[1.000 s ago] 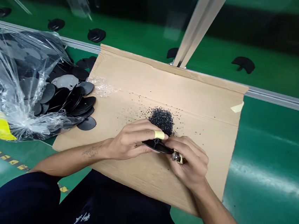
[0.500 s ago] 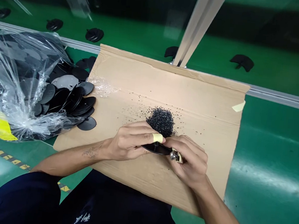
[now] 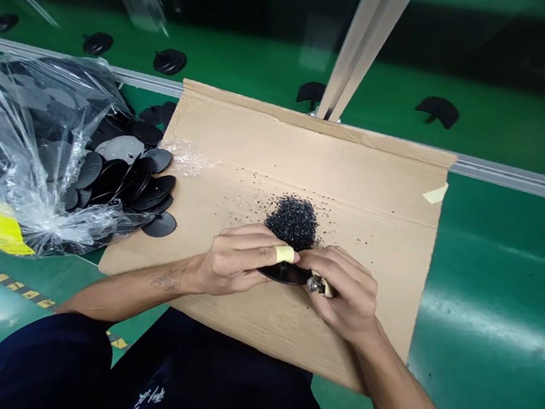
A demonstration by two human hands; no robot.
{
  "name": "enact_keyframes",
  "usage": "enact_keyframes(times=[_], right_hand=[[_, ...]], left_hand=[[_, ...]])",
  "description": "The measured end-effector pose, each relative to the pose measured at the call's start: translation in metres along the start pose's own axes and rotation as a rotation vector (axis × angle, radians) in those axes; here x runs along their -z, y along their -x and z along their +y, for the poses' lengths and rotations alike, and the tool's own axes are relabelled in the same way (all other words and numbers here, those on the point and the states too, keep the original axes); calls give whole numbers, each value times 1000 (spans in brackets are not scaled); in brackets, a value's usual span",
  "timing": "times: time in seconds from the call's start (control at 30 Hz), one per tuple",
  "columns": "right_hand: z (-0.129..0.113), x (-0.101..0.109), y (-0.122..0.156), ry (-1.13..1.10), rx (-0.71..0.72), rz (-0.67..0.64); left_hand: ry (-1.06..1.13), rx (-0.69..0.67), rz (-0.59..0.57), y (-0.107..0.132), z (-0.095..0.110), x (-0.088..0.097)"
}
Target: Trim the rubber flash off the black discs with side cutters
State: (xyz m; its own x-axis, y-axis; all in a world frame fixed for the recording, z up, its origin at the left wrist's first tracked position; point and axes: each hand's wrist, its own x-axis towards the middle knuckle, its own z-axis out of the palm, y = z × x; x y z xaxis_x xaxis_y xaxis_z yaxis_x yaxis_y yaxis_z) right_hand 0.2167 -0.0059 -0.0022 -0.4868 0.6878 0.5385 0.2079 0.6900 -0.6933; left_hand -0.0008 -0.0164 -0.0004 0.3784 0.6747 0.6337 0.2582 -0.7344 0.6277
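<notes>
My left hand [image 3: 238,259] is closed on the left edge of a round black plastic disc [image 3: 285,275], with yellowish tape wrapped around one finger. A short stem stands up from the disc's middle, partly covered by the fingers. Closed at the disc's right edge, my right hand [image 3: 341,288] grips a small shiny metal tool [image 3: 314,284]. Most of that tool is hidden in the palm, so its kind cannot be made out. Just beyond both hands lies a heap of small black plastic scraps [image 3: 292,222], with loose bits scattered around it.
A cardboard sheet [image 3: 362,174] lies under the hands. At left, a clear plastic bag [image 3: 25,168] spills black discs [image 3: 122,149] toward the cardboard's edge. A metal frame rail [image 3: 506,179] and upright post [image 3: 365,46] border a glassy panel behind, where several dark disc shapes show.
Both hands stay at the disc with almost the same hold. The left fingers have shifted very slightly left. The heap and bag look unchanged.
</notes>
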Motion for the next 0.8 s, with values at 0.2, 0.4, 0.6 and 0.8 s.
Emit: enact_keyframes(times=[0.2, 0.4, 0.6, 0.8], right_hand=[[0, 0, 1, 2, 23, -16], [0, 0, 1, 15, 22, -27], [2, -1, 1, -33, 32, -11], [-2, 0, 1, -45, 12, 13]], left_hand=[[3, -14, -19, 0, -2, 0], [2, -31, -46, 0, -4, 3], [-18, -41, -24, 1, 0, 3], [26, -7, -31, -5, 0, 0]])
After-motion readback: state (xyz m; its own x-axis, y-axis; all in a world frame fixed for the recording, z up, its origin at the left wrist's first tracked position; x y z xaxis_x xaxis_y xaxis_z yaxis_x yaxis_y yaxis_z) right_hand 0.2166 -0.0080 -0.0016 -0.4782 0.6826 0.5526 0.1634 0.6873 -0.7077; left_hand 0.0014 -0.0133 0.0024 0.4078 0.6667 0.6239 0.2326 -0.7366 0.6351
